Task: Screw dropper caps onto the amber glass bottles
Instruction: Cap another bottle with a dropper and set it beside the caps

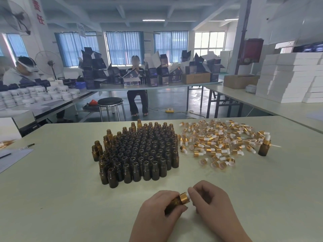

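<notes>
My left hand [157, 208] grips an amber glass bottle [173, 204] near the table's front edge, tilted with its neck to the right. A gold dropper cap [184, 198] with a white bulb sits on that neck, and my right hand [211, 201] pinches it with curled fingers. Behind my hands stands a dense cluster of open amber bottles [138, 151]. To its right lies a pile of loose gold-and-white dropper caps [215, 142]. One capped bottle [264, 147] stands upright at the pile's right edge.
The pale green table [61, 189] carries paper and a pen [26, 146] at its left edge. Beyond it are a stool [111, 105], other worktables with boxes and white jars, two seated people, and stacked white boxes [290, 79] at the right.
</notes>
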